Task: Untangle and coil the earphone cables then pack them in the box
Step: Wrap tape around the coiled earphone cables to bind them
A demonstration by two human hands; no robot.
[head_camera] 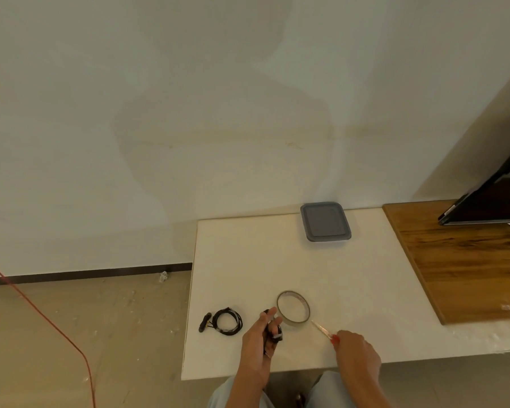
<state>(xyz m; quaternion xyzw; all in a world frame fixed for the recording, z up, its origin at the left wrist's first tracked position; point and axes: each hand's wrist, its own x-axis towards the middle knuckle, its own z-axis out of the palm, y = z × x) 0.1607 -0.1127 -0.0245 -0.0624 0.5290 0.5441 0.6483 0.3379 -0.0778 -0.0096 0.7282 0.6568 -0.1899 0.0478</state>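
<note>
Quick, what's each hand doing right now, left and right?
Left hand: closed, gripping a black earphone cable.
Right hand: closed, holding a red-handled tool, probably scissors.

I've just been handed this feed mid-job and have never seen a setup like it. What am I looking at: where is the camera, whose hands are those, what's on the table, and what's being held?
There is no machine here: a person works with bare hands. The single picture comes from a camera worn on their head, looking forward and down. The left hand grips a dark earphone cable. The right hand holds a thin red-handled tool, perhaps scissors; I cannot tell for sure. On the white table lie a second cable, already coiled, left of the hands, a roll of tape just beyond them, and a flat grey box at the far edge by the wall. A wooden board lies to the right.
</note>
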